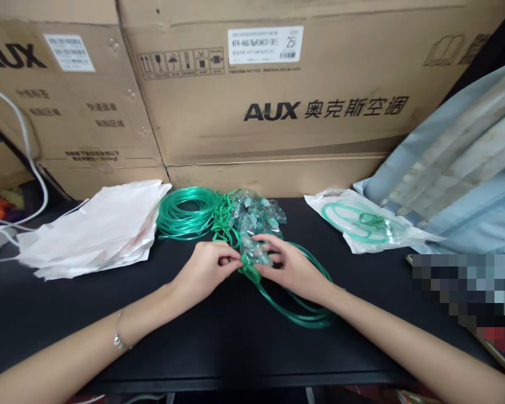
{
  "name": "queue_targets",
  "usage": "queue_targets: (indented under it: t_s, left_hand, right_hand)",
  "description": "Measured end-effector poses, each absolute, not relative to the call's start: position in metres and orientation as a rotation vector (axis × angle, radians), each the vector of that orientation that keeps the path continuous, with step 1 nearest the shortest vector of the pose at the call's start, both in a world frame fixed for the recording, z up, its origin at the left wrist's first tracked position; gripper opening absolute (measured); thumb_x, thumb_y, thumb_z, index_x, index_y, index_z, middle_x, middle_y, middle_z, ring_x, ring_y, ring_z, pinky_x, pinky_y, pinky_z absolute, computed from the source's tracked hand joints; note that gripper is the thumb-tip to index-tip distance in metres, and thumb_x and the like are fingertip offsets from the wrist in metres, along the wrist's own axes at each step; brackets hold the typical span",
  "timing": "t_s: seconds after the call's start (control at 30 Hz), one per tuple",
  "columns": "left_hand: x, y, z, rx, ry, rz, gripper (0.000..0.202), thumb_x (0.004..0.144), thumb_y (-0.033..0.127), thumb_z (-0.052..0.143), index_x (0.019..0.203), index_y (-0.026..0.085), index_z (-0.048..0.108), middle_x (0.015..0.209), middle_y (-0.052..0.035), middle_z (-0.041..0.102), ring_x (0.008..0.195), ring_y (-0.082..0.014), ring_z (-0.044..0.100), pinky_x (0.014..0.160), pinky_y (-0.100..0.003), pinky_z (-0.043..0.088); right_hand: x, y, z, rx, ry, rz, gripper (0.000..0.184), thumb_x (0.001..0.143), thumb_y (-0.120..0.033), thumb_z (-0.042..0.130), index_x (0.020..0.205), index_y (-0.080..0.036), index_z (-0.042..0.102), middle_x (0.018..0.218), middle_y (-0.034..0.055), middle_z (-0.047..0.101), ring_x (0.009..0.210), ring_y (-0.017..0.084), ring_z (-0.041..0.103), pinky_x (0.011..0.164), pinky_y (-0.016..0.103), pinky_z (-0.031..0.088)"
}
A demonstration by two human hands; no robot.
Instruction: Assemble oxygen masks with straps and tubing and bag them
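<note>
Between my hands is a clear plastic oxygen mask with a green elastic strap. My left hand pinches the strap at the mask's left side. Curved around the mask's right side, my right hand grips it between thumb and fingers. Looped green tubing lies on the black table under and beside my right hand. Just behind are more clear masks in a heap, a bunch of green straps and a coil of green tubing.
A stack of white pouches lies at the left, near a white cable. At the right is a clear bag with green tubing inside, beside light blue fabric. Large cardboard boxes stand along the back. A blurred-out device sits at the right edge.
</note>
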State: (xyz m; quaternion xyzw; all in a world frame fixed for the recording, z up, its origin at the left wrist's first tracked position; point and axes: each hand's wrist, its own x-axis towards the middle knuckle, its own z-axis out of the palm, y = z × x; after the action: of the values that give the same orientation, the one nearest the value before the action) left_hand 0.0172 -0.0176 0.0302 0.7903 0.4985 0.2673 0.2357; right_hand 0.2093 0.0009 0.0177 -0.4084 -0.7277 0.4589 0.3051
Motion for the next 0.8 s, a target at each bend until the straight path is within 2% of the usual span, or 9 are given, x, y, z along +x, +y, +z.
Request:
queue_targets:
  t_s: [0.17, 0.33, 0.43, 0.53, 0.63, 0.7, 0.8]
  left_hand:
    - [0.036, -0.002, 0.033, 2.210, 1.436, 0.978, 0.012, 0.074, 0.024, 0.057, 0.071, 0.020, 0.068, 0.076, -0.0018, 0.059, 0.069, -0.0147, 0.054, 0.060, -0.024, 0.038]
    - [0.050, 0.006, 0.028, 2.128, 1.511, 0.968, 0.012, 0.070, 0.021, 0.057, 0.060, 0.018, 0.061, 0.052, 0.0043, 0.045, 0.051, -0.0095, 0.041, 0.050, -0.022, 0.030]
    - [0.052, 0.008, 0.032, 1.887, 1.337, 0.992, 0.005, 0.068, 0.019, 0.059, 0.066, 0.017, 0.056, 0.052, 0.0055, 0.046, 0.050, -0.0089, 0.043, 0.049, -0.020, 0.033]
    - [0.046, 0.006, 0.044, 1.731, 1.194, 0.935, 0.016, 0.069, 0.023, 0.061, 0.081, 0.016, 0.055, 0.065, 0.0017, 0.058, 0.060, -0.0120, 0.054, 0.058, -0.022, 0.043]
    - [0.033, 0.000, 0.057, 1.833, 1.117, 0.819, 0.020, 0.078, 0.033, 0.053, 0.087, 0.016, 0.061, 0.084, -0.0045, 0.066, 0.078, -0.0171, 0.060, 0.071, -0.027, 0.046]
    - [0.025, -0.004, 0.060, 2.041, 1.047, 0.789, 0.025, 0.081, 0.035, 0.050, 0.095, 0.019, 0.064, 0.099, -0.0060, 0.065, 0.092, -0.0196, 0.059, 0.083, -0.031, 0.044]
    - [0.019, -0.007, 0.053, 2.385, 0.965, 0.827, 0.040, 0.071, 0.038, 0.065, 0.108, 0.022, 0.061, 0.114, -0.0075, 0.058, 0.106, -0.0229, 0.052, 0.093, -0.035, 0.038]
  right_hand:
    - [0.214, 0.001, 0.023, -0.980, -1.565, 1.649, 0.042, 0.072, -0.029, 0.061, 0.110, -0.019, 0.046, 0.072, -0.0024, 0.050, 0.055, 0.007, 0.047, 0.040, 0.016, 0.035]
    - [0.219, 0.001, 0.024, -0.930, -1.384, 1.786, 0.041, 0.071, -0.028, 0.063, 0.109, -0.019, 0.050, 0.065, -0.0029, 0.051, 0.053, 0.008, 0.047, 0.038, 0.015, 0.031]
    - [0.224, 0.003, 0.026, -0.940, -1.280, 1.820, 0.040, 0.070, -0.028, 0.064, 0.107, -0.016, 0.053, 0.063, -0.0021, 0.052, 0.053, 0.008, 0.047, 0.038, 0.015, 0.028]
    - [0.230, 0.006, 0.029, -0.935, -1.230, 1.876, 0.036, 0.069, -0.027, 0.066, 0.102, -0.016, 0.055, 0.063, -0.0018, 0.053, 0.055, 0.008, 0.047, 0.038, 0.015, 0.027]
    - [0.233, 0.008, 0.028, -0.885, -1.204, 1.968, 0.028, 0.070, -0.026, 0.065, 0.095, -0.016, 0.059, 0.066, -0.0015, 0.053, 0.056, 0.007, 0.047, 0.039, 0.015, 0.025]
    - [0.234, 0.009, 0.027, -0.847, -1.170, 2.022, 0.024, 0.071, -0.026, 0.065, 0.092, -0.016, 0.060, 0.066, -0.0020, 0.052, 0.057, 0.006, 0.047, 0.039, 0.014, 0.024]
    - [0.234, 0.010, 0.026, -0.828, -1.111, 2.068, 0.022, 0.071, -0.025, 0.065, 0.091, -0.017, 0.060, 0.067, -0.0025, 0.051, 0.056, 0.006, 0.046, 0.039, 0.014, 0.023]
